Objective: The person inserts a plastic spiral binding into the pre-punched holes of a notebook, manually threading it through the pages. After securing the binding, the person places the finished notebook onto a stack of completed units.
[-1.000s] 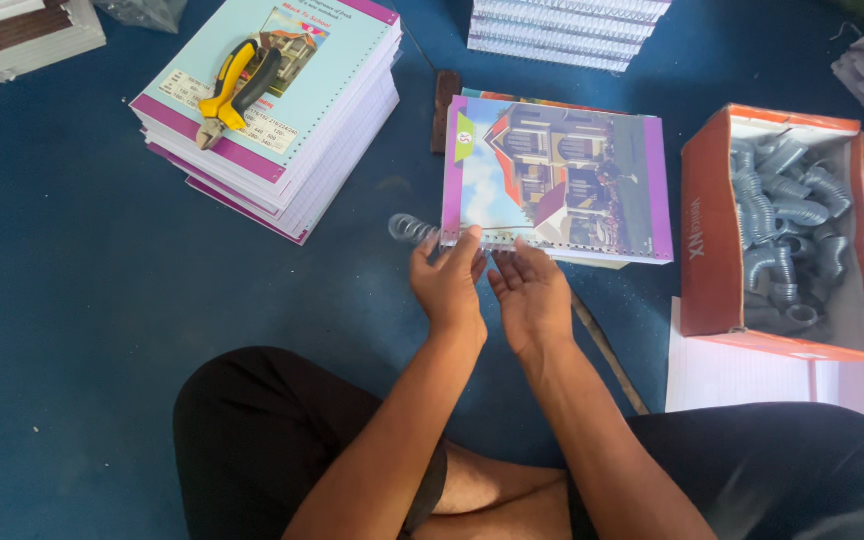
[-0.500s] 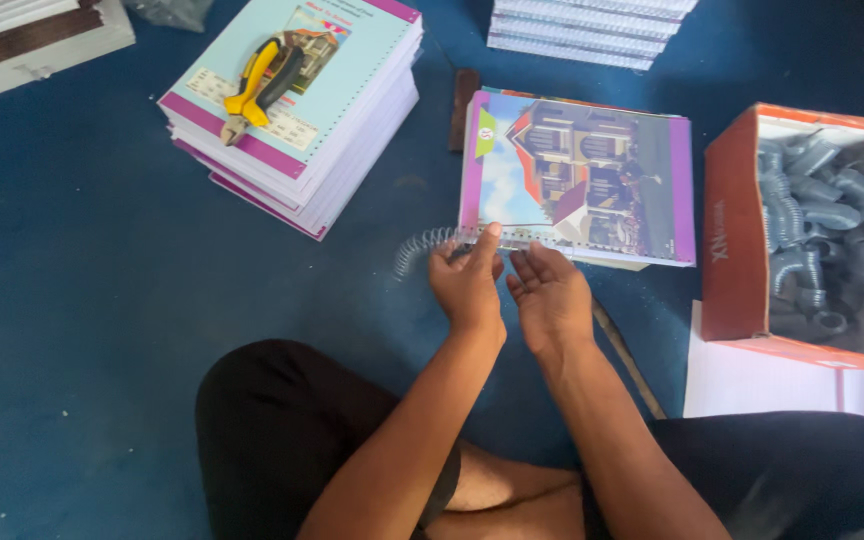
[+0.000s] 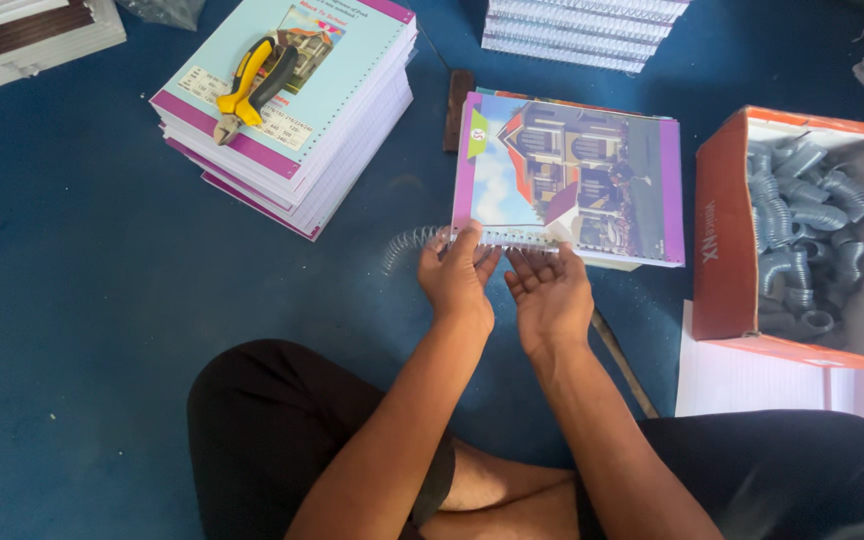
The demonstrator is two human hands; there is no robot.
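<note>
Glossy paper notebook cover (image 3: 577, 180), shiny metal spiral coil (image 3: 410, 245), matt blue floor (image 3: 72, 300).

We see a notebook (image 3: 572, 185) lying flat on the blue floor, at twelve o'clock from our hands, its cover showing a house under blue sky with purple borders. A silvery wire coil (image 3: 414, 245) runs along its near punched edge, its free end sticking out toward nine o'clock.

binding workshop — notebook stacks (image 3: 297, 110) | boxed spiral coils (image 3: 802, 230) | pliers (image 3: 252, 85)
</note>
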